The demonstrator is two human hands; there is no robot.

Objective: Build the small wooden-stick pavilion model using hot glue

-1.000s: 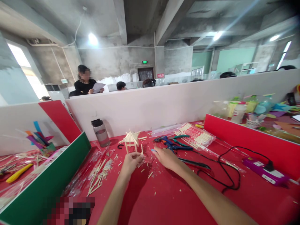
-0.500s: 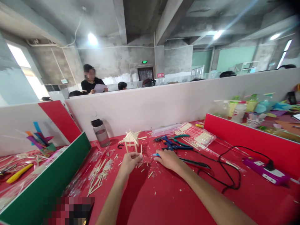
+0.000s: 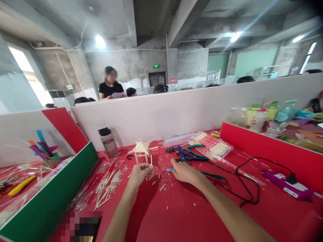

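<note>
My left hand [image 3: 139,173] is closed in a pinch on a short wooden stick [image 3: 151,160] that stands upright, just in front of a small stick pavilion [image 3: 141,150] on the red table [image 3: 176,211]. My right hand [image 3: 183,170] rests on the table to the right, fingers curled over a small blue object [image 3: 169,169]. A blue glue gun [image 3: 182,154] and green-handled pliers [image 3: 193,147] lie just beyond the right hand.
A clear water bottle [image 3: 108,142] stands behind the pavilion. Loose sticks [image 3: 106,190] litter the left; packed sticks [image 3: 210,145] lie at the back right. A black cable [image 3: 244,188] runs to a purple power strip [image 3: 285,183]. A person [image 3: 111,87] stands beyond the white partition [image 3: 191,107].
My right hand shifted slightly right and closed over the blue object. The left hand barely moved with its stick. The standing person beyond the partition walked to the right.
</note>
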